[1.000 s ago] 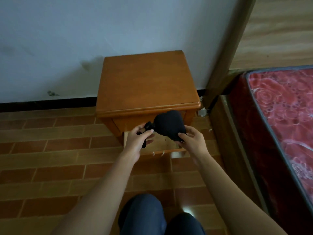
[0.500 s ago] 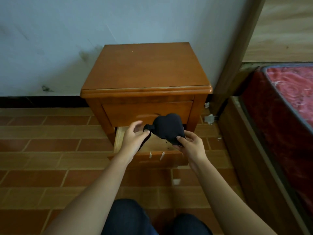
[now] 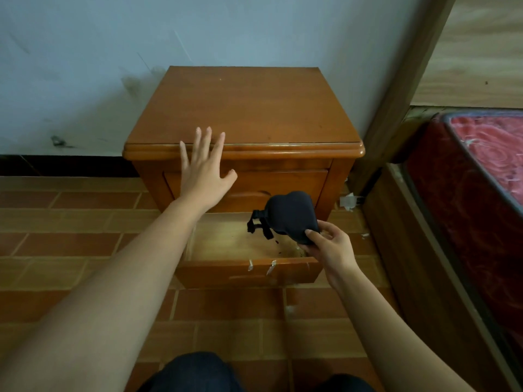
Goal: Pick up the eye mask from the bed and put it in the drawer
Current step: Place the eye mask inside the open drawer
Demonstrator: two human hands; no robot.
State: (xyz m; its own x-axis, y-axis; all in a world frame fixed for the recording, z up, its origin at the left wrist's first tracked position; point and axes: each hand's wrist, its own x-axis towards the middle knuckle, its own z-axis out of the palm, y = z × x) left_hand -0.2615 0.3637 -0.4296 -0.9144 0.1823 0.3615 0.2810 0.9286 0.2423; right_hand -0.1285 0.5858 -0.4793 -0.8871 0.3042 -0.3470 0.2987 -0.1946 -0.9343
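Observation:
A dark eye mask (image 3: 291, 219) with a dangling strap hangs over the pulled-out lower drawer (image 3: 226, 244) of a wooden nightstand (image 3: 249, 108). My right hand (image 3: 328, 244) pinches the mask's lower right edge and holds it just above the drawer's right half. My left hand (image 3: 203, 168) is raised with fingers spread, in front of the nightstand's top edge and upper drawer front, holding nothing. The drawer's pale wooden bottom shows under the mask.
A bed with a red patterned mattress (image 3: 486, 154) and dark wooden frame (image 3: 418, 250) stands at the right, close to the nightstand. A wooden post (image 3: 404, 80) rises behind. The floor is brown tile (image 3: 70, 222). My knees (image 3: 198, 372) show at the bottom.
My left hand let go of the mask and rose with fingers spread towards the nightstand's top edge. The mask now hangs from my right hand alone, over the drawer. The view came closer.

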